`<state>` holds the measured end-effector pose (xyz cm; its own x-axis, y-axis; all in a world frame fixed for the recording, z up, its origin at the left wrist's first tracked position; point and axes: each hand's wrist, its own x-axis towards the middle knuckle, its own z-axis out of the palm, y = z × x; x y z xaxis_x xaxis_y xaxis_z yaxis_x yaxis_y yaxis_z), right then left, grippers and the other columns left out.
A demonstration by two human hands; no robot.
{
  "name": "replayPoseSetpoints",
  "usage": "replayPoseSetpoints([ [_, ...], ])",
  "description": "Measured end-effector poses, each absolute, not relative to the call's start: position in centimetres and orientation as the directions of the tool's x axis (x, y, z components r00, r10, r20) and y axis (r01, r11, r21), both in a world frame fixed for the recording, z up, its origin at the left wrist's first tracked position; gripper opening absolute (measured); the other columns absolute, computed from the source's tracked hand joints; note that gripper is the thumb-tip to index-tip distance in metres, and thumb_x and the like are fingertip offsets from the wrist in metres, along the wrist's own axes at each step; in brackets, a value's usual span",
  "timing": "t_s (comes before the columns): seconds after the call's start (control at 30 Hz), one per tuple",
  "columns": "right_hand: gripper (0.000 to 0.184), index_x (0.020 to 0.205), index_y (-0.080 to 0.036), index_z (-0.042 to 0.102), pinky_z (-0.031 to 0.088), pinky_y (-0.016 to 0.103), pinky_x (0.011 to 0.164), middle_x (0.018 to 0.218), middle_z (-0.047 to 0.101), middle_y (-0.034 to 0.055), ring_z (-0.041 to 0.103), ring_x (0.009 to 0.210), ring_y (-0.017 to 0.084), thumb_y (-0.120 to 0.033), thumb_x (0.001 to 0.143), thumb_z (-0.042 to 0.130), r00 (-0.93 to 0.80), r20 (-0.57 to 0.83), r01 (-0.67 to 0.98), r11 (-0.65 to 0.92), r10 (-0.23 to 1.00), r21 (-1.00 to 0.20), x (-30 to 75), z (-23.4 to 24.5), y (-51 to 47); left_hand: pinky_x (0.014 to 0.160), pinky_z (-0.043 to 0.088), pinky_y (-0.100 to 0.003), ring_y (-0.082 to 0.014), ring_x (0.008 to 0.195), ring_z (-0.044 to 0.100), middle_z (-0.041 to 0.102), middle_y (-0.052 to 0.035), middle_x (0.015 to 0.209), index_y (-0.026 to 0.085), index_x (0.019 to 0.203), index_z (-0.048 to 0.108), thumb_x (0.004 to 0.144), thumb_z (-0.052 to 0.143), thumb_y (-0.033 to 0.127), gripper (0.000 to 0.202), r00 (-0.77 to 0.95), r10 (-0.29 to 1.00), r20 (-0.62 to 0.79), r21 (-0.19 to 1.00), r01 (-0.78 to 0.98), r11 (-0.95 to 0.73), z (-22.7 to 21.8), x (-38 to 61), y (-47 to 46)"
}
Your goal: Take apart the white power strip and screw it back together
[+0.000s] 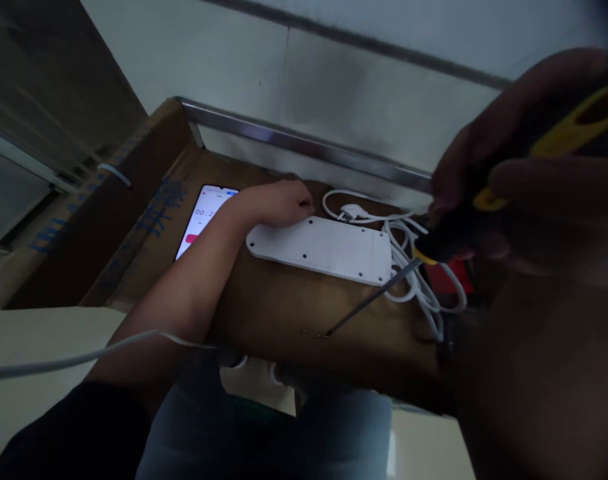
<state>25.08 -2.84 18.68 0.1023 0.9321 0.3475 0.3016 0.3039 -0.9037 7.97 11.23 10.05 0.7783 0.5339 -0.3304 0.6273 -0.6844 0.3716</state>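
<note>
A white power strip lies on the cardboard with its flat, screw-holed side up. My left hand is closed at its far left edge, fingers curled and partly hidden, pressing against the strip. My right hand, blurred and close to the camera, grips a screwdriver with a black and yellow handle. The long metal shaft points down to the left. Its tip meets a small screw on the cardboard, and another small screw lies just left of it.
A phone showing a running timer lies partly behind my left forearm. The strip's white cord is coiled at the right, its plug near the back. A red item sits under the coil. Cardboard sides and a metal rail border the surface.
</note>
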Motion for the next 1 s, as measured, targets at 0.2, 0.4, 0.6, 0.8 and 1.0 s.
replayPoseSetpoints([
  [0.2,0.044,0.072,-0.023,0.062,0.03,0.028,0.027,0.064,0.064,-0.0021,0.048,0.037,0.012,-0.056,0.065,0.089,-0.004,0.274,0.393,0.253,0.962,-0.884,24.9,18.3,-3.0,0.085,0.046,-0.025,-0.0147,0.088,0.063,0.076,-0.0058,0.105,0.012,0.117,0.076,0.104,0.041,0.03,0.041,0.762,0.549,-0.344,0.381,0.647,-0.661,10.1,8.0,11.2],
  [0.4,0.031,0.086,-0.023,0.067,0.044,0.024,0.038,0.078,0.068,-0.0007,0.062,0.056,0.011,-0.05,0.08,0.082,-0.144,0.278,0.467,0.313,0.95,-0.827,25.3,17.3,-3.0,0.089,0.046,-0.023,-0.0138,0.091,0.063,0.073,-0.0012,0.1,0.014,0.116,0.075,0.102,0.04,0.036,0.043,0.743,0.566,-0.358,0.368,0.669,-0.646,10.4,8.1,11.0],
  [0.6,0.039,0.077,-0.022,0.063,0.044,0.026,0.034,0.069,0.067,-0.0015,0.059,0.047,0.012,-0.054,0.074,0.086,-0.152,0.195,0.499,0.245,0.969,-0.831,24.5,17.8,-2.5,0.085,0.048,-0.027,-0.0168,0.089,0.064,0.074,-0.0042,0.101,0.014,0.113,0.075,0.104,0.039,0.035,0.043,0.731,0.565,-0.383,0.38,0.682,-0.625,11.0,8.0,10.6],
  [0.8,0.04,0.081,-0.023,0.066,0.041,0.026,0.032,0.073,0.067,-0.0016,0.061,0.05,0.013,-0.058,0.073,0.085,-0.107,0.288,0.483,0.303,0.952,-0.822,25.7,17.3,-2.7,0.09,0.047,-0.025,-0.0156,0.094,0.064,0.075,-0.0054,0.111,0.014,0.12,0.075,0.105,0.039,0.034,0.043,0.755,0.556,-0.348,0.376,0.656,-0.655,10.5,7.9,11.0],
  [1.0,0.031,0.073,-0.022,0.064,0.038,0.029,0.033,0.064,0.064,0.0022,0.055,0.044,0.015,-0.043,0.065,0.086,0.03,0.306,0.442,0.262,0.952,-0.858,25.3,18.1,-2.4,0.093,0.047,-0.027,-0.0153,0.092,0.061,0.075,-0.0066,0.11,0.012,0.12,0.073,0.106,0.038,0.035,0.044,0.763,0.547,-0.345,0.378,0.646,-0.663,10.2,7.8,11.1],
])
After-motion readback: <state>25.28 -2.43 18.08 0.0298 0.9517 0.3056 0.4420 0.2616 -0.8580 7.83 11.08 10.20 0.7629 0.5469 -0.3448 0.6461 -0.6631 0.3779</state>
